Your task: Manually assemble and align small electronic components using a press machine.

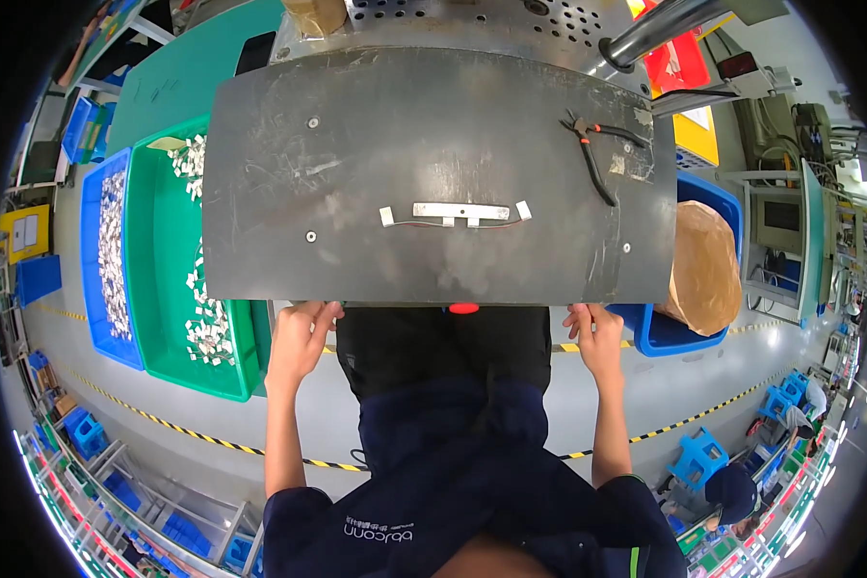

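1. White flat bar [438,209] with wired white end tabs [387,217]: lies centre, near half of dark grey counter [356,183].
2. Left hand [301,339]: fingers curled at counter's near edge, left; can't tell if gripping.
3. Right hand [597,335]: curled, near edge, right; grip unclear.
4. Black-and-red pliers [581,126]: far right on counter, handles spread.
5. Green plastic bin [164,270]: left of counter, small white parts [209,339] inside.
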Motion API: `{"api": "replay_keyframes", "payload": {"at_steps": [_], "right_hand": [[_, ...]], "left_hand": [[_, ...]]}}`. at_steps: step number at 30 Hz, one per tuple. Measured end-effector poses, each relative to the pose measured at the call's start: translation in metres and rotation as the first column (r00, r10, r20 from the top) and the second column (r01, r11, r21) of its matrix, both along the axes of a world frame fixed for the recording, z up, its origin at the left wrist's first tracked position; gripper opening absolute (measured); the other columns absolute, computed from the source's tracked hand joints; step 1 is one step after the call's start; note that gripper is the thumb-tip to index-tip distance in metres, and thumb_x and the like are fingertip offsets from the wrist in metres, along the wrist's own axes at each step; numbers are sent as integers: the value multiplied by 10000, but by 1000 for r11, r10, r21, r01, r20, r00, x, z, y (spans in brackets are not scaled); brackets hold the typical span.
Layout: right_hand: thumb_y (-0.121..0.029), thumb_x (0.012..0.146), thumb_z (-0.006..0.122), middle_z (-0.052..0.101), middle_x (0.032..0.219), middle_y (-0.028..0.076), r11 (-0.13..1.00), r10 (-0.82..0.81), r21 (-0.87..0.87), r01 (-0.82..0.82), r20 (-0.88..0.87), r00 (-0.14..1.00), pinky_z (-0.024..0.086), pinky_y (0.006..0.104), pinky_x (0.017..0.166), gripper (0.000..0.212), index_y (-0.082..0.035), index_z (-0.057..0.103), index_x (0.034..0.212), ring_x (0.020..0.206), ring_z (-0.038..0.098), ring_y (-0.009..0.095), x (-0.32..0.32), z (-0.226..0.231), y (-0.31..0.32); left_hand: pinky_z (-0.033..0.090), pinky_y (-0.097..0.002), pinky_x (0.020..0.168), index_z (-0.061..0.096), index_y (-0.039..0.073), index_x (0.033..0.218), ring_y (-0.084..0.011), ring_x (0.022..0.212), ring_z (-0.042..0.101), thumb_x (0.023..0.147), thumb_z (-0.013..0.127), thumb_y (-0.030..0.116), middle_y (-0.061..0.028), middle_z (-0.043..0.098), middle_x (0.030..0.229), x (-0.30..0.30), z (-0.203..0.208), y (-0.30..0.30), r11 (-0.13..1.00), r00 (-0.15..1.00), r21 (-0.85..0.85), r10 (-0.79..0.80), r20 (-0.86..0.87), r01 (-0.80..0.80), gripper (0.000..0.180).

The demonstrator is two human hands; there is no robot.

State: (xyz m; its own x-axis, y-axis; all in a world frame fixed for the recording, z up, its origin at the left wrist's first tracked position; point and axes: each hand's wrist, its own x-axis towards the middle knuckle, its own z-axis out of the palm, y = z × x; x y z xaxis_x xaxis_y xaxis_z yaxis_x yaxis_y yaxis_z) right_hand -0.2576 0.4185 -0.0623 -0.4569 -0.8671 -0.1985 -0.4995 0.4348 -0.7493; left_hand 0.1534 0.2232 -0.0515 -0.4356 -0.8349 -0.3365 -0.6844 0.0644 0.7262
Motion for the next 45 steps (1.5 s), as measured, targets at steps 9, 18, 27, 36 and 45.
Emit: {"api": "replay_keyframes", "payload": {"at_steps": [9, 18, 27, 36, 45], "right_hand": [[-192, 1060, 590, 726, 691, 95, 964, -41, 265, 3, 138, 990, 517, 312, 543, 323, 66, 703, 903, 518, 653, 162, 2, 37, -17], [-229, 1046, 658, 713, 804, 130, 728, 564, 67, -683, 509, 651, 523, 371, 645, 205, -29, 663, 1089, 696, 688, 270, 96, 52, -45], [-206, 1025, 663, 693, 891, 156, 701, 556, 167, -693, 481, 678, 529, 442, 746, 192, -19, 656, 1067, 829, 685, 355, 125, 50, -38], [-199, 1031, 667, 697, 913, 133, 748, 538, 180, -639, 401, 742, 540, 418, 753, 197, -31, 675, 1133, 843, 690, 322, 118, 44, -40], [-210, 1031, 656, 683, 922, 137, 735, 535, 183, -653, 434, 725, 534, 433, 759, 210, -16, 665, 1109, 829, 679, 335, 126, 44, -46]], "left_hand": [[507, -329, 595, 770, -61, 918, -187, 620, 683, 1031, 652, 169, -116, 785, 821, -9, 13, 11, 992, 992, 43, 116, -41, -115, 282], [465, -263, 483, 611, 100, 750, -155, 499, 590, 757, 891, -14, -83, 737, 716, -88, 143, 78, 918, -8, -396, -396, -918, 13, 303], [357, -219, 425, 541, 372, 1442, -140, 432, 450, 803, 843, -83, -48, 727, 740, -112, 145, 104, 949, -214, -275, -240, -947, 153, 840], [348, -216, 412, 669, 377, 1322, -110, 413, 461, 869, 806, -70, -60, 736, 734, -124, 151, 95, 975, -316, -194, -152, -937, 105, 651], [319, -225, 398, 656, 371, 1321, -106, 397, 444, 874, 807, -68, -69, 745, 756, -125, 147, 93, 968, -327, -220, -171, -929, 118, 644]]}}
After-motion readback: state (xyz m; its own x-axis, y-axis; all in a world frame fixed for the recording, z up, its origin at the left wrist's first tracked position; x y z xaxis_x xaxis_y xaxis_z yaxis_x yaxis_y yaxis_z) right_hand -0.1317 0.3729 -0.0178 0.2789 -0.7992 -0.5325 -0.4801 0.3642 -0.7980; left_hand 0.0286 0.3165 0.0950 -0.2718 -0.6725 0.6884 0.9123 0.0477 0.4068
